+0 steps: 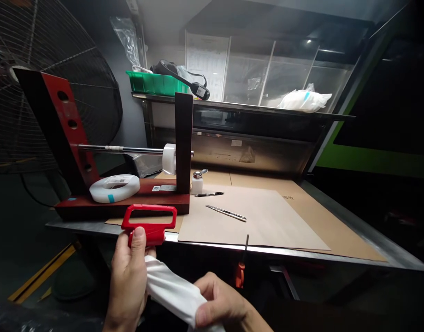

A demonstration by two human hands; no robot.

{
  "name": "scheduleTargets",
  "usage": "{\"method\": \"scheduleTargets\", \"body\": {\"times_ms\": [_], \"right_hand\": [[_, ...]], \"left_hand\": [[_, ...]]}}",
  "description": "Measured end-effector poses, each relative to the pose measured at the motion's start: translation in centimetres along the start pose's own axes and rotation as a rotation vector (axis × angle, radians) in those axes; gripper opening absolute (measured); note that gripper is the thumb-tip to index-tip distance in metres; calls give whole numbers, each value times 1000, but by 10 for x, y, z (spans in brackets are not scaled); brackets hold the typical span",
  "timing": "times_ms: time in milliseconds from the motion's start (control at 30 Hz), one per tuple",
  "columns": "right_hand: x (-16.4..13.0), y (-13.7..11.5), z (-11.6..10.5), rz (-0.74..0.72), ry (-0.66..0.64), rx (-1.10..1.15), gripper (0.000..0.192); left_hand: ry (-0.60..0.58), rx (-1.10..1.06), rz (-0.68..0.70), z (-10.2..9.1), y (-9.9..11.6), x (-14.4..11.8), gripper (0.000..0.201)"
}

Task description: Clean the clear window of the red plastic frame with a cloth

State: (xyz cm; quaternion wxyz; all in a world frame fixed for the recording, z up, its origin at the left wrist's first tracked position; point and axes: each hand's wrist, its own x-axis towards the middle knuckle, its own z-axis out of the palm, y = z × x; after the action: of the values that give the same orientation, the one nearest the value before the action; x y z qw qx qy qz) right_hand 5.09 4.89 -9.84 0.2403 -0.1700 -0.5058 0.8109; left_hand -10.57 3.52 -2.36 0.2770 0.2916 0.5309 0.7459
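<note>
The left hand [129, 272] and right hand [220, 302] are before the table [353, 221] edge, a cloth [170, 288] stretched between them. A handled tool [150, 223] sits just above the left hand. Behind it a stand [129, 203] carries a tape roll [114, 188]. Right of the stand, beyond the right hand, a small bottle [197, 182], a pen [209, 194] and tweezers [226, 213] lie on paper sheets [267, 216].

Open brown paper sheet [267, 216] offers free passage right of the red spool stand [129, 196]; only tweezers [226, 212], a pen [209, 194] and small bottle [197, 182] interrupt it
</note>
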Motion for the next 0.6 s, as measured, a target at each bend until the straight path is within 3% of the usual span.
{"method": "scheduleTargets", "body": {"times_ms": [100, 200, 333, 400, 500, 600], "right_hand": [[-9, -1, 4, -222, -16, -83, 33], [-15, -13, 14, -482, 95, -145, 23], [-6, -18, 37, -706, 251, 17, 22], [2, -15, 51, -699, 270, 112, 26], [9, -17, 64, -558, 276, 166, 33], [9, -41, 53, -512, 358, -35, 30]], "left_hand": [[-31, -85, -158, -2, -2, -6, 30], [-30, -115, -269, -4, -6, -13, 36], [-12, -129, -345, 0, -9, -24, 42], [-15, -108, -362, 2, -9, -29, 43], [-65, -95, -427, 2, -9, -33, 41], [-85, -134, -413, -5, -9, -30, 38]]}}
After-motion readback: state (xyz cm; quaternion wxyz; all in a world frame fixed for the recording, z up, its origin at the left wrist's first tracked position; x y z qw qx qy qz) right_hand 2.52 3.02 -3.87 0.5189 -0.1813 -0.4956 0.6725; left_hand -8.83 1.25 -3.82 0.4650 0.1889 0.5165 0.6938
